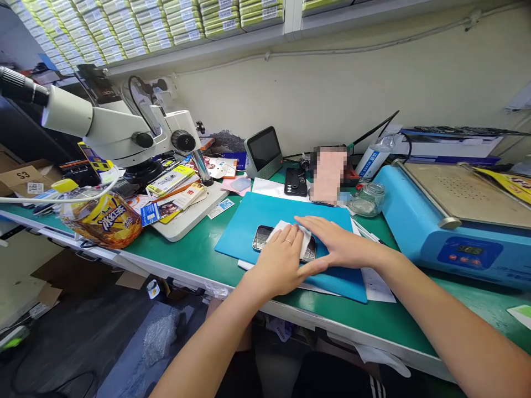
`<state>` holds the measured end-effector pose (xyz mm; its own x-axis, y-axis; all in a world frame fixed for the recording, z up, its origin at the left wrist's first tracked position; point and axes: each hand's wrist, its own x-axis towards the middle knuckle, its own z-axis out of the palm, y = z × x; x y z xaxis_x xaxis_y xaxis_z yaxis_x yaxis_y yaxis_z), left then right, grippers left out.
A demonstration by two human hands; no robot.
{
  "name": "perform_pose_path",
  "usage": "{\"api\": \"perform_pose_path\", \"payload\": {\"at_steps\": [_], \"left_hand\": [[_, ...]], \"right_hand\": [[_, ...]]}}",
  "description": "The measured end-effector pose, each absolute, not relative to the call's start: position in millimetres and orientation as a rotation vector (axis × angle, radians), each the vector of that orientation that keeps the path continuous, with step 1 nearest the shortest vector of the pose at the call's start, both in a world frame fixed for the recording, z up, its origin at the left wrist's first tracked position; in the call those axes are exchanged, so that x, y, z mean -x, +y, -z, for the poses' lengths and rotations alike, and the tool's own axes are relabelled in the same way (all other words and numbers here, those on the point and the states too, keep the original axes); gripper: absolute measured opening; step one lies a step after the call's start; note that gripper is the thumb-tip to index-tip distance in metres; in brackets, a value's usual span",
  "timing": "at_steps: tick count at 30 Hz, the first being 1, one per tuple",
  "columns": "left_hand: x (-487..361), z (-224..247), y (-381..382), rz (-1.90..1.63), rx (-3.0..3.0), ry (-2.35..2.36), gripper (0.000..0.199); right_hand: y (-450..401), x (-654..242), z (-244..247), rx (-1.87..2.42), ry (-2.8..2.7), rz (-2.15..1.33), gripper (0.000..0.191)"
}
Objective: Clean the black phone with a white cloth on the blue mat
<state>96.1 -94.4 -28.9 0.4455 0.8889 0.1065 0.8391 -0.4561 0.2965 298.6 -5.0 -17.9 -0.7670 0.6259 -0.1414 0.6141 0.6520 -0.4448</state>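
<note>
A phone (261,234) with a dark, shiny surface lies flat on a blue mat (249,213). My left hand (282,260), wearing a ring, presses a folded white wipe (305,239) onto the phone, its fingers together over the cloth. Part of the phone is hidden under the wipe and fingers. At the phone's right end is my right hand (329,237), with its fingers along the far side and its thumb along the near side, bracing it. The fingertips reach close to the wipe.
Left stands a microscope (120,132) beside a bottle of tea (103,218). A blue heating plate machine (448,237) is at right. Behind the mat are a black phone (296,181), a glass jar (368,199) and a small screen device (264,152). Papers lie under the mat.
</note>
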Motion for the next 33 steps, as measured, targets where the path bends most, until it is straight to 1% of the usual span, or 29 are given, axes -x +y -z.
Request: {"api": "perform_pose_path", "payload": {"at_steps": [4, 8, 12, 16, 19, 22, 25, 28, 33], "left_hand": [[-67, 31, -98, -0.328, -2.464, 1.601, 0.090], [-49, 35, -114, -0.294, -2.449, 1.688, 0.089], [-59, 39, -133, -0.285, -2.415, 1.783, 0.099], [-86, 35, -141, -0.345, -2.411, 1.658, 0.106], [-105, 28, -134, -0.377, -2.409, 1.469, 0.108], [-115, 23, -119, -0.388, -2.433, 1.346, 0.102], [-112, 21, -103, -0.395, -2.493, 1.313, 0.092], [-95, 23, -93, -0.376, -2.502, 1.428, 0.090], [-57, 30, -100, -0.356, -2.441, 1.622, 0.086]], "right_hand": [[-8, -297, 13, 1.081, -2.849, -0.745, 0.123], [-11, -295, 9, 1.068, -2.838, -0.756, 0.123], [-12, -294, 8, 1.074, -2.826, -0.770, 0.121], [-10, -295, 10, 1.112, -2.840, -0.784, 0.125], [-8, -296, 14, 1.073, -2.825, -0.752, 0.119], [-7, -297, 17, 1.060, -2.824, -0.725, 0.115], [-6, -297, 18, 1.083, -2.828, -0.724, 0.118], [-7, -296, 15, 1.099, -2.838, -0.743, 0.117], [-9, -295, 10, 1.141, -2.851, -0.750, 0.125]]}}
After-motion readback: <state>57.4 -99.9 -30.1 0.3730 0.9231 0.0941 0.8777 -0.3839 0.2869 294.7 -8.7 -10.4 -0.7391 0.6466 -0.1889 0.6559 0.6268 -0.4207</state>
